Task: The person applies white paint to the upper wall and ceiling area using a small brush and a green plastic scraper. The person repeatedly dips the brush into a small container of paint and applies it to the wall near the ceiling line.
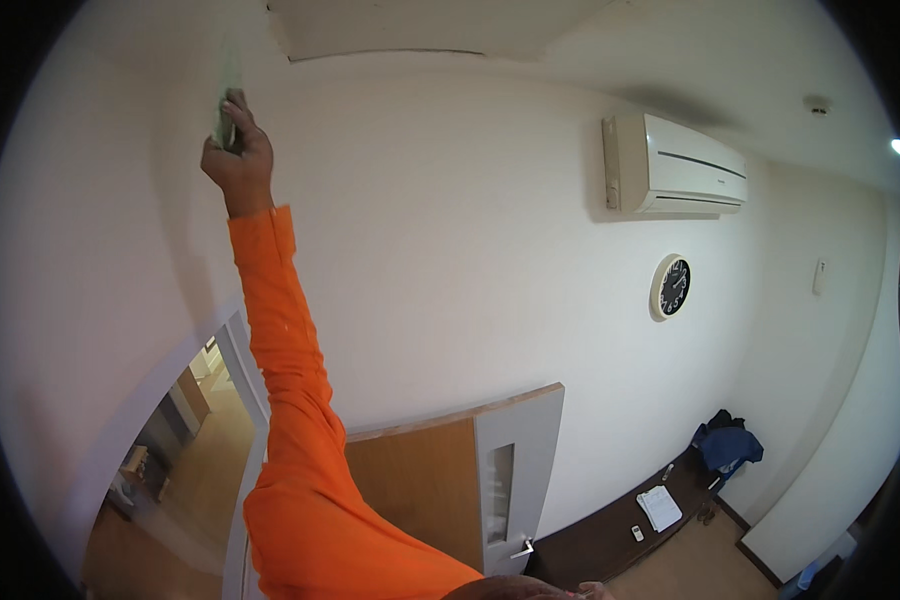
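My left arm [295, 370], in an orange sleeve, reaches high up along the left side of the head view. At its end, my left hand [242, 165] is closed, with the thumb on one side and the fingers bent on the other. Between them is a thin, pale green strip-like thing [227, 125]. Its upper part is blurred and fades against the white wall [450, 200], so its exact kind is unclear. The hand is close to the upper wall, near the ceiling. My right hand does not show.
A ceiling panel [420, 25] has a dark gap along its edge. An air conditioner [695, 165] and a round clock [672, 287] hang on the wall. Below are a door [540, 430], seen from above, and a dark bench [610, 525] with papers [660, 508] and blue cloth [735, 445].
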Demonstrator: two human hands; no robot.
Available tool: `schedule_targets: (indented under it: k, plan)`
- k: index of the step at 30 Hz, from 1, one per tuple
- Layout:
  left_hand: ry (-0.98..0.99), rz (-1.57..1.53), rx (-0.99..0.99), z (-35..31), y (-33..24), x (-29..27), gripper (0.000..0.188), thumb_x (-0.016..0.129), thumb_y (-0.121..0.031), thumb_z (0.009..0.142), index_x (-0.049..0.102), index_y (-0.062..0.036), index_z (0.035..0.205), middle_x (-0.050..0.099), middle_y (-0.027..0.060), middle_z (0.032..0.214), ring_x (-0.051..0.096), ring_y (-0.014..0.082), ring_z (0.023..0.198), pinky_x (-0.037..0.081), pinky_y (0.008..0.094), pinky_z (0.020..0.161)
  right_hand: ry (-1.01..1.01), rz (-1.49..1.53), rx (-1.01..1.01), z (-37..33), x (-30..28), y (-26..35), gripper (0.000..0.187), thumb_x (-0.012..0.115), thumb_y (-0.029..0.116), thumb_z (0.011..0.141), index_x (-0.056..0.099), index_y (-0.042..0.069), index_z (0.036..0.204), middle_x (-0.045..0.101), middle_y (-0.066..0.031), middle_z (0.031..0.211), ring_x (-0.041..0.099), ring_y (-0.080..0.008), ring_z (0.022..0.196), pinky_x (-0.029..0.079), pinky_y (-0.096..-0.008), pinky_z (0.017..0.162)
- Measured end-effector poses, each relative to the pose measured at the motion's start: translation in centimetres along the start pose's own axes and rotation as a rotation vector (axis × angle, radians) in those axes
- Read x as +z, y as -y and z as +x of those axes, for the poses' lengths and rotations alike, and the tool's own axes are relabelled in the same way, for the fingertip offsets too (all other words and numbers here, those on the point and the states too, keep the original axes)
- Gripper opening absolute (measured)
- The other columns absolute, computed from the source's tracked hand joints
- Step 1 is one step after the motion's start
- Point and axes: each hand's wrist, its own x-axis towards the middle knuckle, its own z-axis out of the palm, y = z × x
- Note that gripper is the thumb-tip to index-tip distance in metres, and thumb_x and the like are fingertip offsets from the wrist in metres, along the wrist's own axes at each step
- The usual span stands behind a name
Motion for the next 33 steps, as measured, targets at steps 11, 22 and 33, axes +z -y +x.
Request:
schedule_targets:
  k: [11,22,33]
  plan:
    - [-0.364,0.636,-0.725,-31.8,16.2,-9.1,0.035,0.055,-0.014,0.094,0.057,-0.002,0.127,0.064,0.0101,0.118,0.066,0.0245,0.106,0.056,0.0378,0.092,-0.577,-0.434,-0.146,-3.7,-3.1,6.4,0.03,0.066,0.021,0.092,0.064,0.007,0.118,0.066,-0.0201,0.103,0.063,-0.041,0.092,0.051,-0.0483,0.08]
    - [-0.409,0.332,-1.584,-55.3,22.6,-13.6,0.045,0.056,-0.022,0.1,0.051,0.0047,0.135,0.061,0.0188,0.128,0.066,0.0278,0.113,0.058,0.0395,0.093,-0.47,-0.78,0.474,-13.2,1.9,0.3,0.071,0.08,0.049,0.079,0.051,0.002,0.124,0.067,-0.024,0.108,0.066,-0.0418,0.101,0.054,-0.0514,0.084]
    - [-0.886,-0.18,-2.194,-81.4,22.2,-14.3,0.048,0.053,-0.041,0.104,0.053,-0.008,0.139,0.062,0.0138,0.134,0.062,0.0272,0.117,0.05,0.0431,0.096,-0.494,-0.593,0.54,-12.1,9.1,-2.5,0.051,0.064,0.024,0.094,0.039,0.003,0.133,0.067,-0.0296,0.107,0.067,-0.0458,0.099,0.054,-0.0529,0.081]
